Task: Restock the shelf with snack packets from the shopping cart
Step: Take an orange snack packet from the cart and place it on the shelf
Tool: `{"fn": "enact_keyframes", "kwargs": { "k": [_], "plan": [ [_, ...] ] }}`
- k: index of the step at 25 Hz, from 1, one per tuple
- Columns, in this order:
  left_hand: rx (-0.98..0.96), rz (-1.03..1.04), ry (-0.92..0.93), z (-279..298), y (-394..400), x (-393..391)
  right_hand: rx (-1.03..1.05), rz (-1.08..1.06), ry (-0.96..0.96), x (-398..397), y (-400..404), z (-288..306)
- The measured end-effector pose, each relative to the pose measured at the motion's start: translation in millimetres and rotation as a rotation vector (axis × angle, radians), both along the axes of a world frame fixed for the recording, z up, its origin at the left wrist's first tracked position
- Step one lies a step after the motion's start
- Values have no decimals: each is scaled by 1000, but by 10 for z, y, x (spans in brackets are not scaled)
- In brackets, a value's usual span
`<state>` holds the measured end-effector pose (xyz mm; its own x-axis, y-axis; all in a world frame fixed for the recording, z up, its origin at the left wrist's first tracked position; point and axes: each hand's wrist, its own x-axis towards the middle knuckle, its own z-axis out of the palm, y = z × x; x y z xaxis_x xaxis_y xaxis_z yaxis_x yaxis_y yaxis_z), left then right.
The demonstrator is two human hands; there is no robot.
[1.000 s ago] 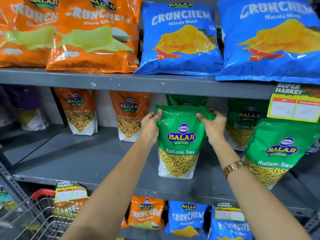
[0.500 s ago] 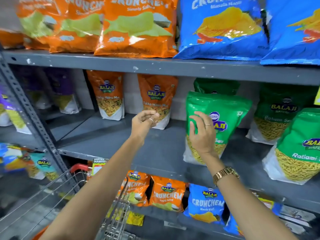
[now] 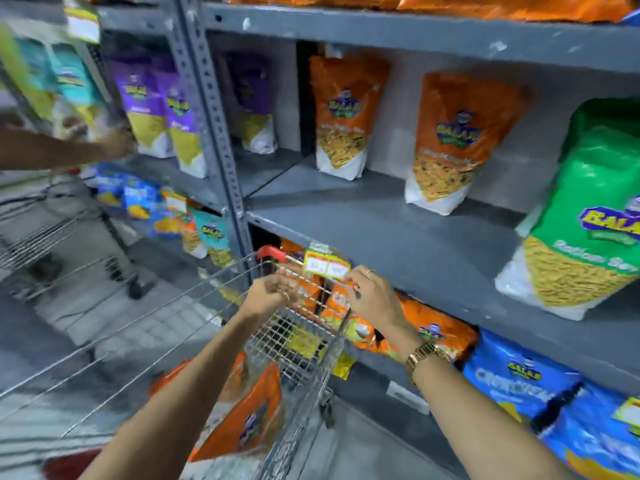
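Note:
My left hand (image 3: 272, 294) and my right hand (image 3: 372, 299) hang empty above the far end of the wire shopping cart (image 3: 298, 344), fingers loosely curled. An orange snack packet (image 3: 246, 420) stands inside the cart below my left forearm. On the grey middle shelf (image 3: 398, 230) a green Ratlami Sev packet (image 3: 588, 220) stands upright at the right, apart from both hands. Two orange Balaji packets (image 3: 343, 116) (image 3: 453, 140) stand further back on the same shelf.
A grey slotted upright post (image 3: 211, 109) divides the shelving. Purple packets (image 3: 156, 102) fill the left bay. Another person's arm (image 3: 59, 152) reaches there above a second cart (image 3: 45, 230). Orange and blue chip bags (image 3: 526, 382) lie on the lower shelf. A price tag (image 3: 325, 265) hangs at the shelf edge.
Both hands let go of the green packet, which stays standing on the shelf, and dropped down to the cart. My view swung left and downward.

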<state>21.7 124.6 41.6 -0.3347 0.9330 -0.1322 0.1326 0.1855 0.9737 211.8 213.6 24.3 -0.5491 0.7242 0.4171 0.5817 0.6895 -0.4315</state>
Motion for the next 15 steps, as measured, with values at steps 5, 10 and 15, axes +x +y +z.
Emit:
{"fn": "enact_keyframes", "kwargs": {
  "k": [5,10,15],
  "plan": [
    [-331,-71,34,-631,-593,-608,-341,223,-308,-609,-296,-439],
    [-718,-277,139,-1086,-1011,-838,-492,393,-585,-990,-541,-794],
    [-942,-636,326,-1217,-1171,-737,-444,421,-773,-1132,-734,-1020]
  ]
}}
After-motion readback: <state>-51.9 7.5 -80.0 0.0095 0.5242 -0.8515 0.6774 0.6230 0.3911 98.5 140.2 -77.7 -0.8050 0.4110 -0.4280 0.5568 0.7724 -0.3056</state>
